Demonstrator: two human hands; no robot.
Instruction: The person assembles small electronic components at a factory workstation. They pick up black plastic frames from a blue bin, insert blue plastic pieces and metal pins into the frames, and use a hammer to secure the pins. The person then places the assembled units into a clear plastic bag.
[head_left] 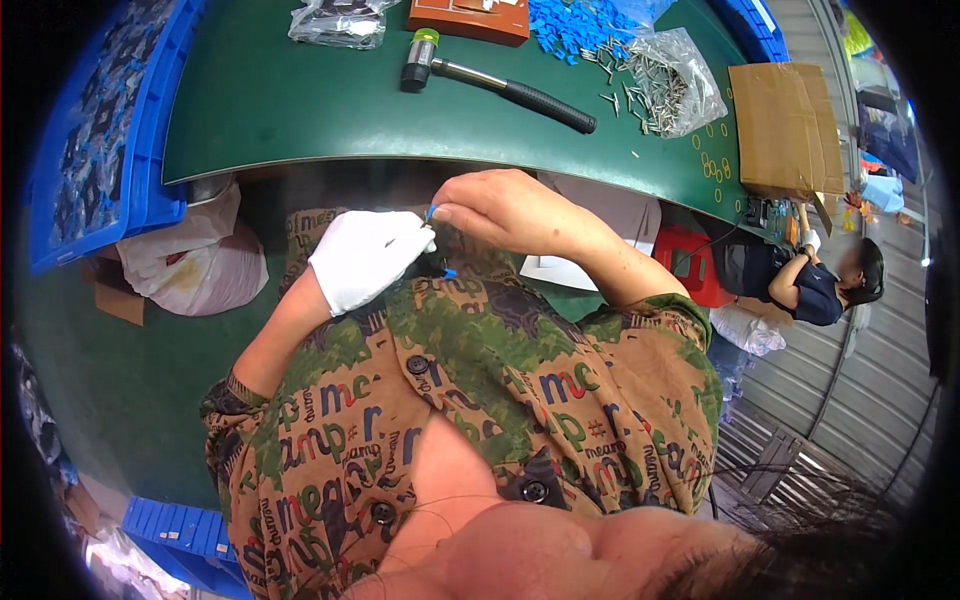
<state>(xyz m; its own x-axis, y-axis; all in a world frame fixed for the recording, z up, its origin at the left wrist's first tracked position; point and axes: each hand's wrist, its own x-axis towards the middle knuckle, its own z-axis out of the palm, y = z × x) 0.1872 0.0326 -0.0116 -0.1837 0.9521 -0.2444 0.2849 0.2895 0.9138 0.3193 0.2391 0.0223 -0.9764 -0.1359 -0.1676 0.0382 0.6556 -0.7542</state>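
My left hand (368,262), in a white glove, is closed in front of my body, just below the table edge. Its fingers grip a small dark part mostly hidden by the glove; a blue bit (449,273) shows beneath the fingertips. My bare right hand (505,212) meets it from the right, thumb and fingers pinching a small blue piece (431,213) against the gloved fingertips. On the table beyond lie a mallet (500,85) with a black grip, a heap of blue pieces (575,28) and a plastic bag of metal pins (672,85).
Blue crates (130,150) of dark and blue parts stand at the left, near a white sack (195,265). An orange box (470,18) lies on the green table (300,110). Rubber rings (715,165) and a cardboard box (785,125) are at right; a co-worker (815,285) sits beyond.
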